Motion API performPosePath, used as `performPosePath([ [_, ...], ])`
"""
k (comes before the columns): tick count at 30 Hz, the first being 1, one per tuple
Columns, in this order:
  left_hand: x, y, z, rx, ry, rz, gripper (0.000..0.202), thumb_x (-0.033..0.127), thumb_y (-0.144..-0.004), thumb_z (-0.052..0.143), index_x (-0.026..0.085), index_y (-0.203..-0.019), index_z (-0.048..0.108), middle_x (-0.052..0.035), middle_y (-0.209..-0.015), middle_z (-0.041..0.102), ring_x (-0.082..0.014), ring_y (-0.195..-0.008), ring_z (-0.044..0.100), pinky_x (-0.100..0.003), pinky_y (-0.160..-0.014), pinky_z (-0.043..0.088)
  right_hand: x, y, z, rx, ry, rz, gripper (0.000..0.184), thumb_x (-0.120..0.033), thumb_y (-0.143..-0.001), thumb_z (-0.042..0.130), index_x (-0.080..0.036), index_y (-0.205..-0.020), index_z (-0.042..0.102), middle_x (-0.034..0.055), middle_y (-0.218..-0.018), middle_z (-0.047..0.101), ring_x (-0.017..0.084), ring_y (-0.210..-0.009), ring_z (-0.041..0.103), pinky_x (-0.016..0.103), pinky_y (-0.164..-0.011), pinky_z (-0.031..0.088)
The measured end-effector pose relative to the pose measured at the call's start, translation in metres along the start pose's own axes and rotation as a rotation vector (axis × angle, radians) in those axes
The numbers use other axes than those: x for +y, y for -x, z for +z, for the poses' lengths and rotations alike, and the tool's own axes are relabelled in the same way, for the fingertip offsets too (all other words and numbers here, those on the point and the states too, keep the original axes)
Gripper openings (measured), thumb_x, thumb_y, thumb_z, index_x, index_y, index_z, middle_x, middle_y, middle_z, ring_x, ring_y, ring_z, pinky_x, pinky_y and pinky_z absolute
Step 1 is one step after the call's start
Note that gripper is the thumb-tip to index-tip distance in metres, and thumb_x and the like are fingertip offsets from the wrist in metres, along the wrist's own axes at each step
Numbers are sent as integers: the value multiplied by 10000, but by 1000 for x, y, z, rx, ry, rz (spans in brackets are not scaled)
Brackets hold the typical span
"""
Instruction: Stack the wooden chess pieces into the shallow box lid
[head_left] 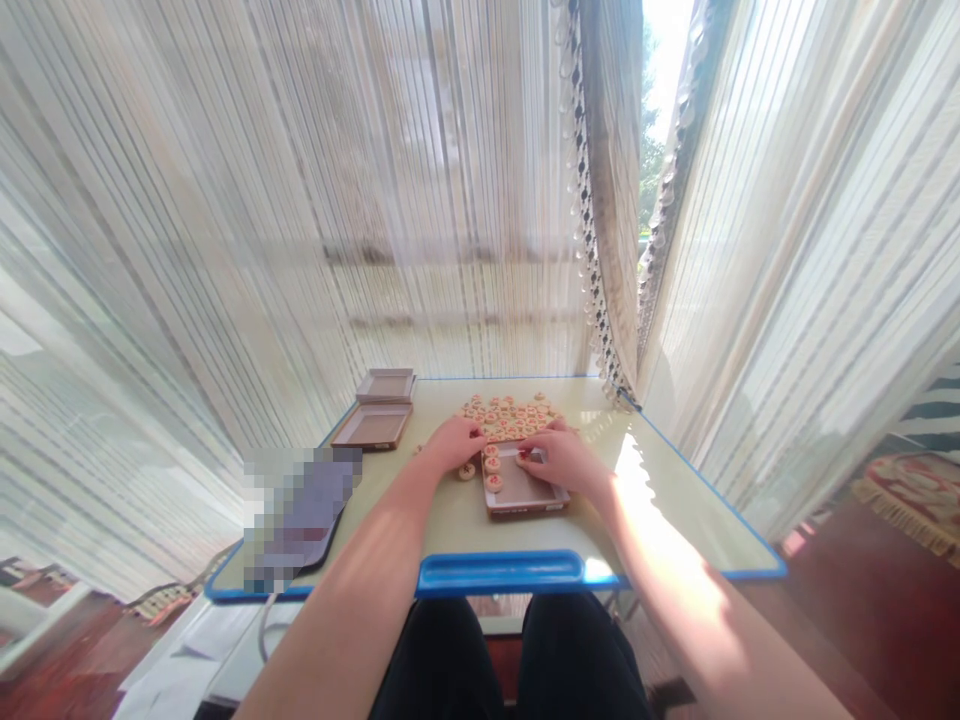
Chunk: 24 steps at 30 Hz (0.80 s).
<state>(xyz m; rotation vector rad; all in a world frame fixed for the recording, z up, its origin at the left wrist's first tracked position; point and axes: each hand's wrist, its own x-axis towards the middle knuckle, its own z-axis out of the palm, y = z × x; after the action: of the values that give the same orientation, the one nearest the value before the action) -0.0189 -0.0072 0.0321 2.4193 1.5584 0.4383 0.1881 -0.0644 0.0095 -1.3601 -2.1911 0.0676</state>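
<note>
In front of me lies a shallow cardboard box (pixel 517 505), with a column of round wooden chess pieces (pixel 493 466) marked in red along its left side. My right hand (pixel 559 455) reaches into the box, its fingers closed on another round chess piece (pixel 523 457). At the box's upper left corner is my left hand (pixel 454 443), fingers curled in; what they hold, if anything, is hidden. One loose chess piece (pixel 466 471) rests on the table just below that hand. Beyond the box spreads a pile of similar pieces (pixel 514 415).
Two more shallow boxes stand at the back left, one box (pixel 373 427) nearer and another box (pixel 386 385) behind it. A blurred-out flat device (pixel 315 515) lies at the left edge. The table (pixel 675 510) has a blue rim and a blue front tray (pixel 501 571). Curtains (pixel 450 200) hang behind.
</note>
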Motion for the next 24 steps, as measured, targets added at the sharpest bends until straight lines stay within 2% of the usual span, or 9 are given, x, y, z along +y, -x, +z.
performPosePath([
  [5,2,2,0,13,-26,16,189,251,-723,491,157,-680,649,-26,-679,648,-130,-629,550,-218,-565,351,-12,6,-8,21,-44,-33,162,-301,-741,591,-251,-837,711,17,-761,675,217,-913,494,343,-832,384],
  [8,3,2,1,13,-26,7,186,244,-720,489,159,-671,647,-28,-686,655,-135,-642,560,-220,-573,358,-16,9,-11,-26,-81,-77,153,-296,-733,599,-256,-833,708,10,-739,666,199,-874,513,312,-801,401],
  [12,1,1,2,8,-20,3,178,255,-721,498,167,-676,646,-28,-703,666,-140,-665,572,-220,-586,369,-16,10,-8,-91,-23,-102,163,-351,-749,581,-257,-781,710,18,-685,662,211,-825,526,324,-762,408],
  [20,1,2,3,10,-6,-20,164,251,-724,505,172,-676,640,-18,-688,661,-133,-649,569,-217,-571,362,-15,9,-4,-59,-36,-102,152,-344,-738,592,-249,-730,710,20,-656,652,207,-812,538,323,-765,404],
  [24,-1,1,5,27,-6,-3,169,262,-727,501,177,-686,641,-16,-684,657,-132,-647,563,-217,-575,361,-27,9,-7,-14,-111,-133,110,-300,-731,613,-240,-782,690,9,-772,677,183,-830,558,315,-811,402],
])
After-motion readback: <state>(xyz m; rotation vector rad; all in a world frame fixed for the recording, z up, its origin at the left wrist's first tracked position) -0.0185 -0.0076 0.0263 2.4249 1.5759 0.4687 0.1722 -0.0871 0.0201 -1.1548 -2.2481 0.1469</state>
